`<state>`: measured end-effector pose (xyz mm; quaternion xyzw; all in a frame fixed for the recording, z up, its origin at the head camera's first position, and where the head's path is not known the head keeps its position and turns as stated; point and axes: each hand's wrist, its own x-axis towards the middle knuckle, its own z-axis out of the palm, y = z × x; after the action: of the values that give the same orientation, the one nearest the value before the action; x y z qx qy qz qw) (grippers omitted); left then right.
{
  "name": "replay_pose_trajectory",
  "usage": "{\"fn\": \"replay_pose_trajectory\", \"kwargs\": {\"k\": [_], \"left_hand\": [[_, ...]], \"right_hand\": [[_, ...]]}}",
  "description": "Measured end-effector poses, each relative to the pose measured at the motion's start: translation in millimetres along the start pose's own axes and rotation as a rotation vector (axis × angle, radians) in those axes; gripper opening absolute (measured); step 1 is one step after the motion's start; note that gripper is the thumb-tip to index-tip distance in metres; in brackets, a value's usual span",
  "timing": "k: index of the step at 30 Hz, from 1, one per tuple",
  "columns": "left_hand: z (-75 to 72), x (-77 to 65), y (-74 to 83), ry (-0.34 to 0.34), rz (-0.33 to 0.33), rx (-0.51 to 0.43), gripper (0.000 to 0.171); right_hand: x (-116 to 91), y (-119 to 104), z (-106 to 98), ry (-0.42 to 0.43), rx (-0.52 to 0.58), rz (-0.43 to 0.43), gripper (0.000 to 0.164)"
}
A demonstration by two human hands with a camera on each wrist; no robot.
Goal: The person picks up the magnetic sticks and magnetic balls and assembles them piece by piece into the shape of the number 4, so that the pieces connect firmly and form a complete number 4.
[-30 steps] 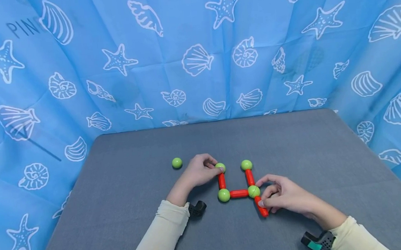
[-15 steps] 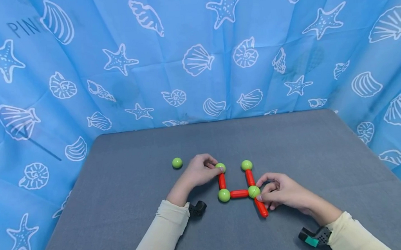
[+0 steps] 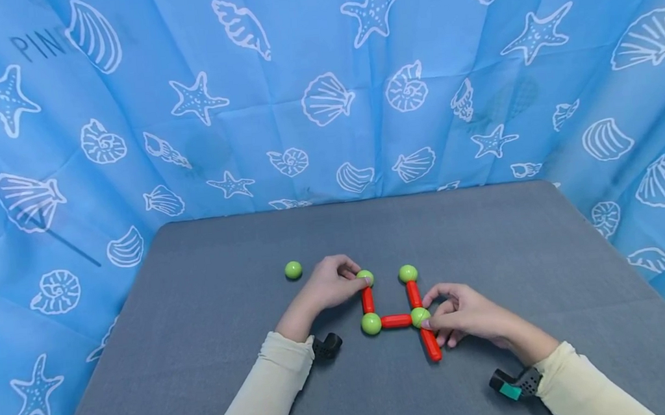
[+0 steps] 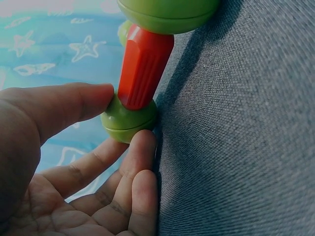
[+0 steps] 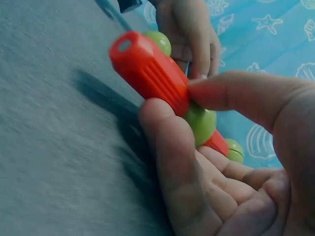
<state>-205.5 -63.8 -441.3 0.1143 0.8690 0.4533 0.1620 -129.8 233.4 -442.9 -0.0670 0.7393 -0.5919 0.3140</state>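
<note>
Green balls joined by red rods form a U with an extra near rod. My left hand [image 3: 331, 284] pinches the far left green ball [image 4: 129, 118] between thumb and fingers. A red rod [image 3: 368, 300] runs from it to the near left ball [image 3: 371, 323], and a cross rod [image 3: 397, 321] links that to the near right ball [image 3: 420, 318]. My right hand [image 3: 464, 317] holds this near right ball, thumb at its joint with the near rod [image 5: 150, 71], whose free end shows a hole. Another rod [image 3: 413, 294] leads away to the far right ball [image 3: 408, 273].
A loose green ball [image 3: 293, 270] lies left of the left hand on the grey cloth-covered table [image 3: 225, 255]. A blue curtain [image 3: 327, 136] with shells and starfish hangs behind the table's back edge. Each wrist carries a black camera mount [image 3: 515, 385].
My right hand has shifted from the near rod up to the near right ball, and that rod has swung slightly left. The left hand keeps its hold on the far left ball.
</note>
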Motion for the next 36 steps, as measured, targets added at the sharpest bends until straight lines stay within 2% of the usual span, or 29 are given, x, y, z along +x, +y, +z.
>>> {"fn": "replay_pose_trajectory", "kwargs": {"k": [8, 15, 22, 36], "left_hand": [[2.3, -1.0, -0.4, -0.007, -0.012, -0.003, 0.025], [0.1, -0.8, 1.9, -0.008, -0.001, -0.012, 0.024], [-5.4, -3.5, 4.3, -0.009, -0.012, 0.013, 0.028], [-14.1, -5.0, 4.8, -0.068, 0.022, 0.03, 0.034]], "right_hand": [[5.4, 0.9, -9.7, -0.051, -0.026, -0.008, 0.031], [5.7, 0.1, -11.5, 0.002, -0.048, -0.048, 0.028], [6.2, -0.5, -11.3, 0.046, -0.105, -0.125, 0.03], [7.6, 4.6, -11.8, 0.057, -0.075, -0.122, 0.031]]}}
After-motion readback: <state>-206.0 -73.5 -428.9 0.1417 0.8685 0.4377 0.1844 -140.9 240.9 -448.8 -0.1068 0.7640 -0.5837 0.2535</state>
